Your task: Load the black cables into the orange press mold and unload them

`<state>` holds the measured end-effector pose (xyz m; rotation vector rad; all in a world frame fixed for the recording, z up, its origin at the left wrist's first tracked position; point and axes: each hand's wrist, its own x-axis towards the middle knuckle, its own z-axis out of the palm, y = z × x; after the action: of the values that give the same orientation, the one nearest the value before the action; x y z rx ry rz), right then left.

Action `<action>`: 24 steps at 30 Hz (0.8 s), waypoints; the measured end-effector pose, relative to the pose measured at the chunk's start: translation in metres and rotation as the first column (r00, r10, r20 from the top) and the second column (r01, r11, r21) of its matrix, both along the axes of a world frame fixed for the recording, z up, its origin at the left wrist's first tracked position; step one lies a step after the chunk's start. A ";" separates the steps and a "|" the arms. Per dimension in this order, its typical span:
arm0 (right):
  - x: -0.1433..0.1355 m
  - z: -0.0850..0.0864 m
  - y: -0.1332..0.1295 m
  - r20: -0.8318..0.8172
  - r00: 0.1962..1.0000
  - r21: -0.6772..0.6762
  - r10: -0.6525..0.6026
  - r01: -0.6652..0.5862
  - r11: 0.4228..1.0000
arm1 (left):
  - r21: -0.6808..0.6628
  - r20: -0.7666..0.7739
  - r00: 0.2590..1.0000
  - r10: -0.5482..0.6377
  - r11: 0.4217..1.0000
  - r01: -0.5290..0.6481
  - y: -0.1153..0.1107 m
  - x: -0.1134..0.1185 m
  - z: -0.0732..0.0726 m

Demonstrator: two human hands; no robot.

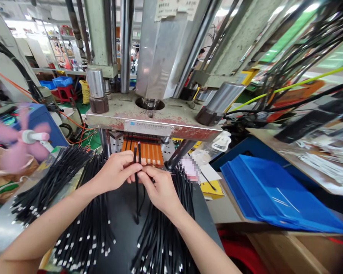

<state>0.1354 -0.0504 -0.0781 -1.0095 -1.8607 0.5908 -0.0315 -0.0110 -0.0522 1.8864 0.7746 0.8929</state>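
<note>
Pinched in the left hand (pixel 118 171), thumb pressed on fingers, and gripped alongside by the closed fingertips of the right hand (pixel 158 186) — a slim black cable (pixel 137 190), ends upward, lower part dangling over the dark tabletop (pixel 118 224), just in front of an orange fixture (pixel 148 150) under the press (pixel 154 118). Possibly more than one strand; cannot tell. Along the tabletop, white-tipped black cables in thick bundles: one below the right hand (pixel 160 239), another below the left forearm (pixel 85 224), a third farther left (pixel 48 182). To the left, a blurred pink fan (pixel 24 135) before a blue cabinet (pixel 50 121); behind, on green floor (pixel 95 144), a red stool (pixel 66 94) and a yellow sack (pixel 85 91), with cluttered shelves (pixel 67 37) beyond. To the right of the press, a clear bottle (pixel 220 141) near white paper (pixel 212 172), stacked blue trays (pixel 253 190) on a bench, and white strips (pixel 321 171) on a board. Above — a dense tangle of black hoses (pixel 291 62), crossed by a yellow-green line (pixel 305 81).
</note>
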 end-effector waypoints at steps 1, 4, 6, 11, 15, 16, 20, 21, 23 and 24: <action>0.000 -0.001 0.000 0.007 1.000 -0.005 0.014 -0.014 1.000 | -0.007 0.003 1.000 -0.009 1.000 0.009 0.002 0.000 0.001; -0.002 -0.013 -0.002 0.044 0.999 -0.056 0.028 -0.026 0.998 | 0.004 0.004 1.000 -0.020 1.000 0.020 0.010 0.000 0.006; -0.004 -0.027 -0.002 0.084 0.996 -0.086 0.033 -0.026 0.996 | 0.086 0.018 1.000 0.023 0.996 -0.025 0.019 -0.002 0.013; -0.007 -0.050 0.028 0.134 0.991 -0.067 0.004 0.005 0.998 | 0.550 0.039 0.985 0.167 0.819 -0.160 0.039 0.003 0.039; -0.004 -0.048 0.087 0.123 0.973 -0.058 -0.196 0.205 0.977 | 0.625 0.042 0.989 0.141 0.769 -0.136 0.047 0.010 0.037; -0.003 -0.046 0.102 0.122 0.962 -0.080 -0.244 0.255 0.964 | 0.607 0.070 0.983 0.172 0.774 -0.178 0.050 0.010 0.029; 0.003 -0.043 0.145 0.152 0.933 -0.202 -0.327 0.353 0.914 | 0.548 -0.119 0.948 0.294 0.816 -0.184 0.062 -0.002 -0.025; 0.004 -0.043 0.149 0.160 0.931 -0.217 -0.327 0.356 0.909 | 0.564 -0.257 0.936 0.241 0.823 -0.057 0.064 -0.007 -0.038; 0.005 -0.042 0.152 0.174 0.935 -0.238 -0.310 0.346 0.908 | 0.565 -0.496 0.858 0.135 0.800 0.201 0.064 -0.017 -0.059; 0.005 -0.042 0.151 0.179 0.938 -0.247 -0.299 0.337 0.909 | 0.557 -0.567 0.817 0.107 0.781 0.284 0.062 -0.021 -0.066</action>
<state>0.1407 0.1005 -0.1196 -1.5385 -1.7065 0.6027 -0.0523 0.0512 -0.1184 2.8507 0.7697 0.5272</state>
